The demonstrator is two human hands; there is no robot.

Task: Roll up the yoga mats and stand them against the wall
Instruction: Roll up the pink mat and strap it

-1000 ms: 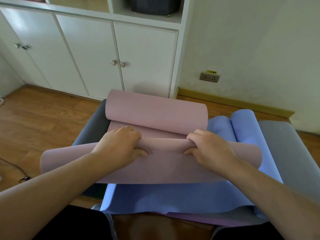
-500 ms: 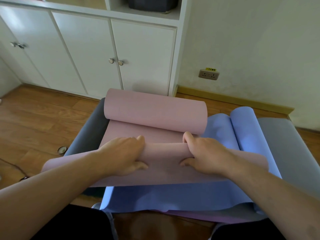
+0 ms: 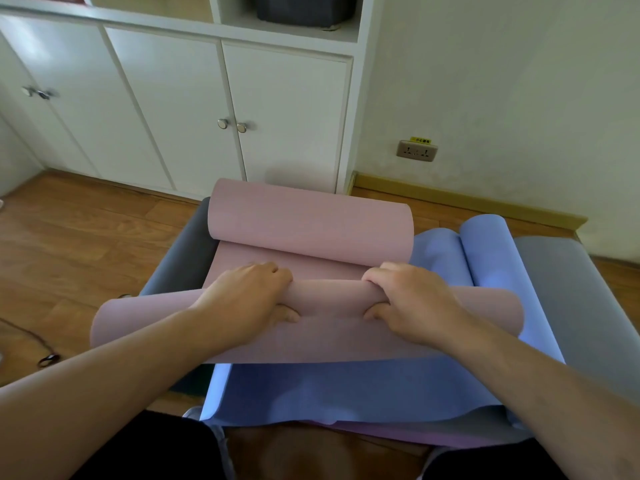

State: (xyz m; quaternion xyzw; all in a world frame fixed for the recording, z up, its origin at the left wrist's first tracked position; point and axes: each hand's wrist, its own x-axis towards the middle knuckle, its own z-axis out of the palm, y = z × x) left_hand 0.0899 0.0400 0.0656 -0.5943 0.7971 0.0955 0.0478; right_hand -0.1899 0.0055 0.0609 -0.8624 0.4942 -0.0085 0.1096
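A pink yoga mat point(image 3: 311, 233) lies on top of the pile on the floor, its far end curled into a loose roll. Its near end is rolled into a tight tube across the middle. My left hand point(image 3: 249, 299) grips that tube on its left part, fingers curled over the top and thumb underneath. My right hand point(image 3: 412, 299) grips it the same way on the right. Under the pink mat lies a blue mat point(image 3: 346, 389), its far end curled up at the right. A grey mat point(image 3: 568, 299) lies beneath both.
White cabinet doors point(image 3: 173, 109) stand straight ahead. To the right is a cream wall point(image 3: 502, 81) with a socket point(image 3: 416, 151) and a yellow skirting board. Wooden floor point(image 3: 69, 244) spreads to the left, with a dark cable point(image 3: 24, 332) on it.
Both hands have re-gripped the near pink roll, fingers curling over its top again. The roll sits slightly farther along the mat than a second ago.
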